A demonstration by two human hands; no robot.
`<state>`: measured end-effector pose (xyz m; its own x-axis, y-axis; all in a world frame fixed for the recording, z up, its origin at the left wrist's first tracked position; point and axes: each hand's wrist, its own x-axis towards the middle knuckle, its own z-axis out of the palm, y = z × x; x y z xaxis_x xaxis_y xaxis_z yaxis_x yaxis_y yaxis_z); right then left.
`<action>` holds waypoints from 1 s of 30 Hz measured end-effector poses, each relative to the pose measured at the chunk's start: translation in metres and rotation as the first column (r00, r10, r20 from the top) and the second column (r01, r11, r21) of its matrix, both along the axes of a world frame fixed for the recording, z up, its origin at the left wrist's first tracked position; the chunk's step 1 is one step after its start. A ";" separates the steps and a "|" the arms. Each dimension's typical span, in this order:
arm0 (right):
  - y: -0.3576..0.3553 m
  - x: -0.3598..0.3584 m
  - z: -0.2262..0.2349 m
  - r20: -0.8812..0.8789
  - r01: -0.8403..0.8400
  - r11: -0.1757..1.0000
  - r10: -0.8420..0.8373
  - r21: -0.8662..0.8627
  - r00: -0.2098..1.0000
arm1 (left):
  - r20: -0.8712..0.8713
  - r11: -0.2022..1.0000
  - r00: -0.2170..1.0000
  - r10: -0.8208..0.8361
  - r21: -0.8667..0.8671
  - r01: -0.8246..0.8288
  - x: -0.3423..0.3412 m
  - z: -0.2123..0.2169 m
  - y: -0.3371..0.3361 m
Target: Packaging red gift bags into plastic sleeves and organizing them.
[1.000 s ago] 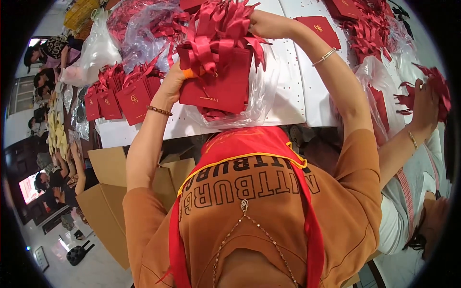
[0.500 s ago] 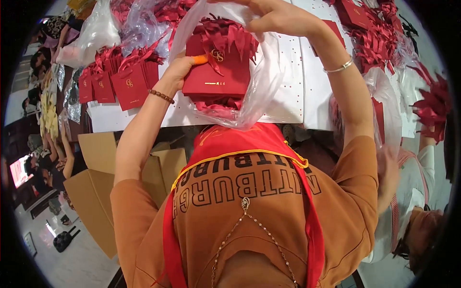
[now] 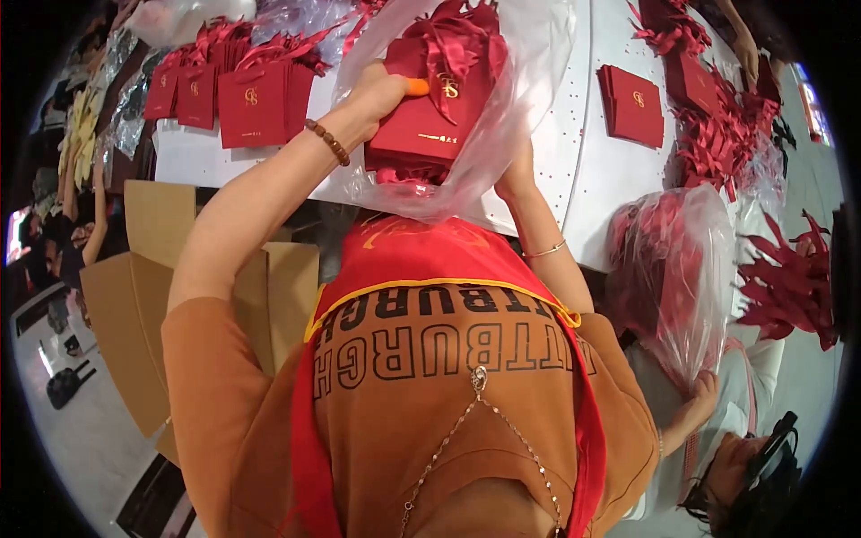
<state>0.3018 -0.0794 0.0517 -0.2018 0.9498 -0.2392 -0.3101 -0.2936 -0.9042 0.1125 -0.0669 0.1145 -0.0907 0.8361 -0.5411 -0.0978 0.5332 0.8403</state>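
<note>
Inside a clear plastic bag on the white table, I see stacked red paper bags, gold-marked, ribbons bunched above. The left hand grips their side; the right hand, partly hidden by plastic, I cannot read.

The left hand was found clasped on the left edge of a stack of red gift bags, with an orange-covered thumb laid across the front. The stack was partly enclosed by a clear plastic bag on the white table. The right hand was noted at the plastic bag's right side, its fingers obscured. A filled sack was gripped by a co-worker's hand.
</note>
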 end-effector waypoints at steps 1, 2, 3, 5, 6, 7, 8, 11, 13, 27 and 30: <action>-0.004 -0.005 0.002 -0.122 0.053 0.996 -0.062 -0.073 0.991 | -0.049 0.999 0.999 0.018 0.033 -0.016 0.001 0.000 -0.001; -0.005 -0.006 0.006 -0.122 0.039 0.996 -0.048 -0.075 0.991 | -0.049 0.999 0.998 0.031 0.031 -0.030 0.001 -0.003 0.000; -0.004 -0.007 0.012 -0.143 0.027 0.998 -0.035 -0.058 0.989 | -0.109 0.999 0.994 0.031 0.028 -0.028 0.000 -0.009 0.003; 0.000 -0.003 0.012 -0.089 -0.004 0.999 0.007 0.036 0.996 | -0.173 1.000 0.985 -0.006 0.017 0.009 -0.005 -0.013 0.007; 0.001 -0.001 0.013 -0.089 -0.014 0.999 0.017 0.038 0.996 | -0.173 1.000 0.985 0.004 0.019 -0.001 -0.007 -0.016 0.008; 0.002 0.002 0.014 -0.029 -0.045 0.999 0.046 0.010 0.999 | -0.220 1.000 0.976 -0.002 0.027 0.008 -0.008 -0.019 0.009; 0.003 0.002 0.015 0.030 -0.075 0.997 0.075 -0.019 0.997 | -0.265 0.999 0.964 -0.007 0.034 0.017 -0.009 -0.023 0.008; 0.002 -0.005 0.022 -0.017 -0.049 0.999 0.049 -0.010 0.999 | -0.244 0.999 0.969 0.036 0.024 -0.031 -0.010 -0.025 0.006; 0.003 -0.006 0.023 -0.041 -0.041 0.999 0.040 -0.009 0.998 | -0.173 0.998 0.984 0.030 0.054 -0.021 -0.008 -0.015 0.006; 0.005 -0.007 0.030 -0.130 -0.182 0.965 0.159 -0.187 0.979 | -0.221 0.998 0.974 0.037 -0.049 -0.049 -0.020 -0.057 0.016; 0.009 -0.002 0.025 -0.206 -0.178 0.944 0.123 -0.277 0.971 | -0.078 0.995 0.997 0.002 -0.104 -0.011 -0.014 -0.041 0.010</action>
